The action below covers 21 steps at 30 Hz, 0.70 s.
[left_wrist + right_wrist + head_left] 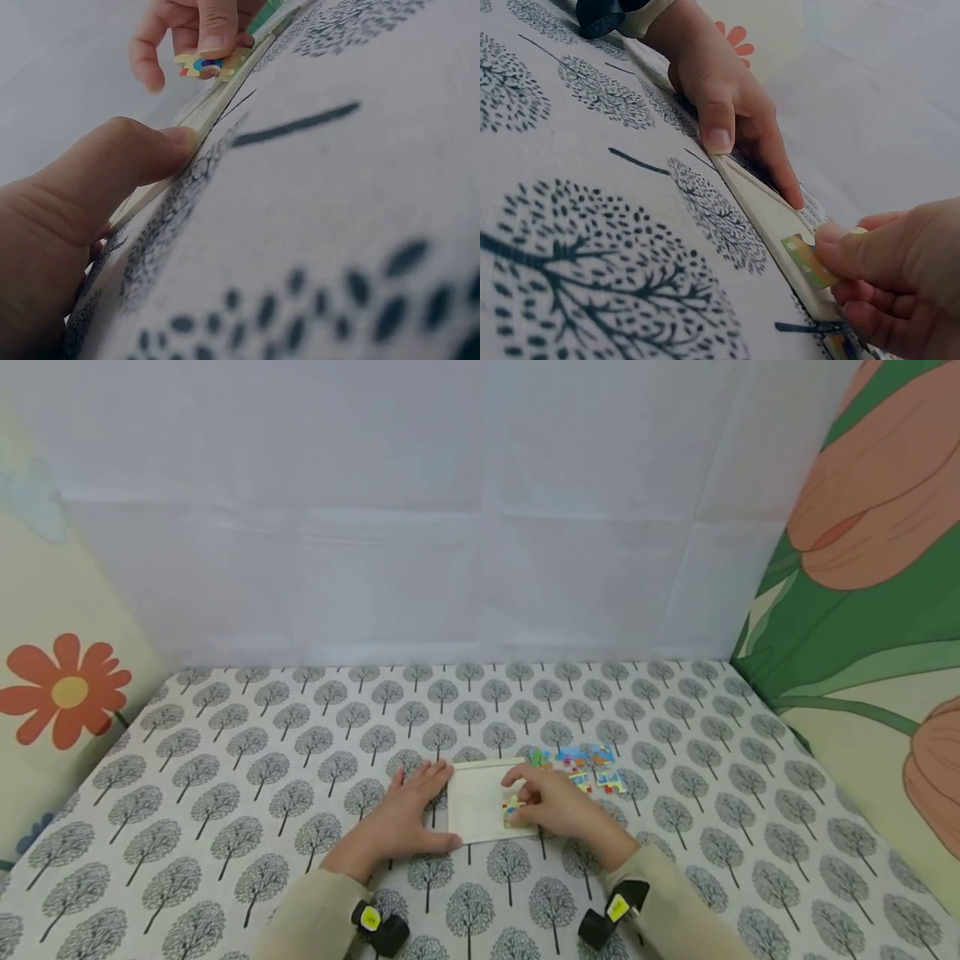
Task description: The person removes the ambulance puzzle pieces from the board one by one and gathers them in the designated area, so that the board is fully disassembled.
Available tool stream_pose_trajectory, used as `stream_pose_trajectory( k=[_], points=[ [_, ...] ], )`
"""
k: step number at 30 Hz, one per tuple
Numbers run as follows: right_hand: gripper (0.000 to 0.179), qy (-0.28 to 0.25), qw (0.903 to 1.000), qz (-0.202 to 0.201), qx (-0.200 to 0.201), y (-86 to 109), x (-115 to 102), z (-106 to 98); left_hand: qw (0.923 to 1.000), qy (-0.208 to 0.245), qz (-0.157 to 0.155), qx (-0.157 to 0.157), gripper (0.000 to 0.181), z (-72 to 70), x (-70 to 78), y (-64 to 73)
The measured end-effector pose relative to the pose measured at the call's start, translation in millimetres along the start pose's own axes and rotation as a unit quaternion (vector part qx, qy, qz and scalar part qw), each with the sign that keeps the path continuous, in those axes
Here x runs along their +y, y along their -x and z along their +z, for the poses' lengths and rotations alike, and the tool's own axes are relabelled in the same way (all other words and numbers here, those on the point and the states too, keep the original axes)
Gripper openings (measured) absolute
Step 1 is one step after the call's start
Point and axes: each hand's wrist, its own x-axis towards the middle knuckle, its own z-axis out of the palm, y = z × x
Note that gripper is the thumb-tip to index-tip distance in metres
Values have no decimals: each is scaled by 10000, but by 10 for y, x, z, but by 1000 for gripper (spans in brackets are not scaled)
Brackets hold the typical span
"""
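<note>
A flat cream puzzle tray [476,806] with a raised rim lies on the cloth in front of me. My left hand [407,817] rests against its left side, fingers extended along the edge and thumb touching the near left corner. Over the right part of the tray, my right hand [558,806] pinches a colourful jigsaw puzzle piece [804,261] between thumb and fingers. In the left wrist view the puzzle piece [225,66] shows yellow, green and blue printing, just above the near rim. Fingers partly hide the piece in every view.
More jigsaw pieces [588,758], some seemingly joined, lie right of the tray, partly behind the right hand. A tree-print cloth [300,835] covers the table. White sheeting [450,568] hangs at the back, with flower-patterned panels [870,635] at the sides.
</note>
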Motion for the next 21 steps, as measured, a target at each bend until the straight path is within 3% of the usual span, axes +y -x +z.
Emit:
stream_pose_trajectory(
  k=[8,12,16,21],
  points=[
    [21,-583,9923,-132,1089,98,20,-48,10000,3,-1,-63,99,-12,0,9],
    [25,-1010,9859,-57,1335,177,57,-150,10000,-31,61,-43,99,-3,-13,8],
    [26,-1407,9781,453,1465,267,134,-267,9999,-55,78,-33,99,1,-30,4],
    [30,-1999,9610,1042,1602,400,272,-385,10000,-71,51,-46,99,-1,-21,7]
  ],
)
